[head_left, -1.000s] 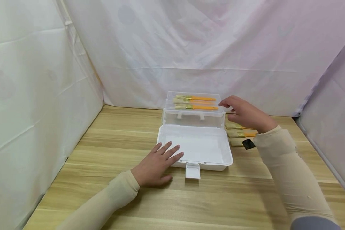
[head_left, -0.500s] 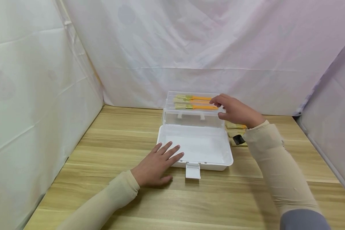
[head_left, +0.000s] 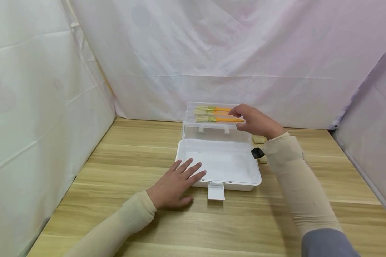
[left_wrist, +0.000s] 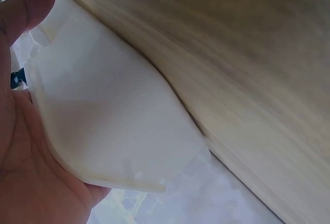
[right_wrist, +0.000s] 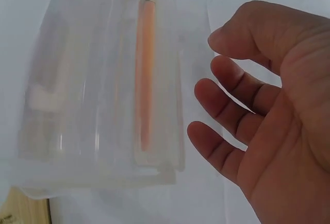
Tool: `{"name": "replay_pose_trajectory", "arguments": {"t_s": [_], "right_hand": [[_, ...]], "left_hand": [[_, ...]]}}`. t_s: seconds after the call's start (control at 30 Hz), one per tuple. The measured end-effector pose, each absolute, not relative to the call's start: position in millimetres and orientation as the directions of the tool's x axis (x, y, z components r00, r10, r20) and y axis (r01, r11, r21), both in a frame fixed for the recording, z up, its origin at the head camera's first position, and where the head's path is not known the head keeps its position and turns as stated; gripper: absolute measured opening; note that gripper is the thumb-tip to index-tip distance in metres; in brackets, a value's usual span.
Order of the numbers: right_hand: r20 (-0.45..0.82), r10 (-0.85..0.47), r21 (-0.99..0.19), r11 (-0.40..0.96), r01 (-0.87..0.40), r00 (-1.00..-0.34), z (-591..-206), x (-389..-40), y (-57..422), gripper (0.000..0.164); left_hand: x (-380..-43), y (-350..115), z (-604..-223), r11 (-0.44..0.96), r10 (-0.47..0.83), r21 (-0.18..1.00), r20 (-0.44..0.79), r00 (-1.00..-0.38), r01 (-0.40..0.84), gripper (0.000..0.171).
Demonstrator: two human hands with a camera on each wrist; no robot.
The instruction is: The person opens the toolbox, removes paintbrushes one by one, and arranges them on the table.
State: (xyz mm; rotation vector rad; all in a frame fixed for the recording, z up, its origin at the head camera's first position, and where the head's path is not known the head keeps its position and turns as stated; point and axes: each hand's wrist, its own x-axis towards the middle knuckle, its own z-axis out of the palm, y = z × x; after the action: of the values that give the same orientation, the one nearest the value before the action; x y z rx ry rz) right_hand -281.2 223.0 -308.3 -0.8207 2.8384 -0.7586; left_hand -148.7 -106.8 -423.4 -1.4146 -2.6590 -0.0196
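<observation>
An opened white plastic box (head_left: pixel 239 183) stands on the table, its front latch (head_left: pixel 216 192) hanging down. Spread fingers of my left hand (head_left: pixel 175 187) lie over its front left rim; in the left wrist view the palm is against the box wall (left_wrist: pixel 113 105). Behind, a clear tray (head_left: pixel 191 106) bears orange-handled paintbrushes (head_left: pixel 228 120), bristles to the left. Over the tray's right end, my right hand (head_left: pixel 258 121) hovers with loosely bent fingers and holds nothing. The right wrist view shows its fingertips apart from one paintbrush (right_wrist: pixel 146 69) inside the tray.
More paintbrushes (head_left: pixel 259 139) lie on the wooden table (head_left: pixel 141 142) right of the box, mostly hidden by my right forearm. A black piece (head_left: pixel 257 153) sits at the right cuff. White cloth (head_left: pixel 148 53) hangs behind and on both sides.
My right hand has moved left, from beside the tray to over the brush handles, and its forearm now hides more of the brushes on the table. The left hand stays put.
</observation>
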Motion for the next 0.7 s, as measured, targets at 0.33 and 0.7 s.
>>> {"name": "replay_pose_trajectory", "arguments": {"t_s": [0.33,0.7], "right_hand": [[0.063,-0.519,-0.517,0.713,-0.473,-0.852,-320,-294,210,0.037],[-0.042,-0.522,-0.533,0.733,-0.423,-0.852,-323,-300,204,0.046]], "left_hand": [[-148,-107,-423,0.556,0.827,-0.044,0.126,-0.547,0.830,0.086],[-149,-108,-423,0.557,0.827,-0.054,0.134,-0.547,0.829,0.086]]}}
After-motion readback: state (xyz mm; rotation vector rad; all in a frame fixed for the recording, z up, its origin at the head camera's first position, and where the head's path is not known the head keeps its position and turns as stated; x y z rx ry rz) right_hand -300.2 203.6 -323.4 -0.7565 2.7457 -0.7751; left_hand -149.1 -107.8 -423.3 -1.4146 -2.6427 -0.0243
